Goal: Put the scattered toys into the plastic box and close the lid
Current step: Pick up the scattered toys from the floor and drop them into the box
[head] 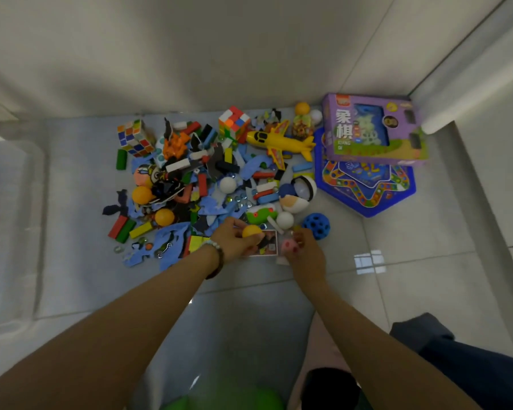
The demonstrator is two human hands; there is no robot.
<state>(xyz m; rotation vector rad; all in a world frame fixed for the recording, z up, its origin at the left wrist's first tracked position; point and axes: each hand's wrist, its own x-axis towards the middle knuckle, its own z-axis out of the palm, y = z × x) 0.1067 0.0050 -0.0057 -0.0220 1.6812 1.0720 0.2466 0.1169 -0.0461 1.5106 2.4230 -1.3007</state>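
Gleaming floor tiles (412, 294); left grip (234, 241) round orange ball (251, 231), right grip (305, 250) round pink toy (288, 246).

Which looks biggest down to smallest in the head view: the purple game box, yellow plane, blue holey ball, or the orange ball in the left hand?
1. purple game box
2. yellow plane
3. blue holey ball
4. orange ball, partly hidden by the left hand, so this last place is less sure

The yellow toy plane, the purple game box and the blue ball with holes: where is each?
yellow toy plane (279, 142), head view, on its fuselage.
purple game box (367, 131), head view, on its printed top face.
blue ball with holes (316, 226), head view, on its middle.
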